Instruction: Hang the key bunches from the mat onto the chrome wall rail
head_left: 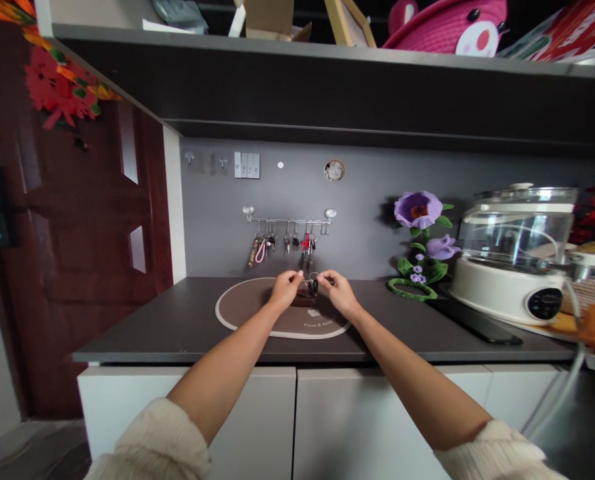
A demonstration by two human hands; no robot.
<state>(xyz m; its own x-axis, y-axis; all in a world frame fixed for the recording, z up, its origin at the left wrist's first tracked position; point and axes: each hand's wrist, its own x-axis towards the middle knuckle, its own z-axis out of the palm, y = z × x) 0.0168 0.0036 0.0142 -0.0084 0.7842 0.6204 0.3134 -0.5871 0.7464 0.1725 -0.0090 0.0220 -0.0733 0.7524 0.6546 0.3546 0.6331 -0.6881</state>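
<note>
Over an oval brown mat with a pale rim, both my hands pinch a small bunch of keys on a ring. My left hand is closed on its left side, thumb and forefinger together. On the other side my right hand grips the ring between thumb and fingertips. A dark brown object, perhaps a small tray, lies on the mat below and is partly hidden. Behind my hands, several key bunches hang from a metal hook rail on the wall.
A purple flower ornament and a white appliance with a clear top stand at the right. A black phone-like slab lies before them. Overhead runs a loaded shelf; a dark red door is at left.
</note>
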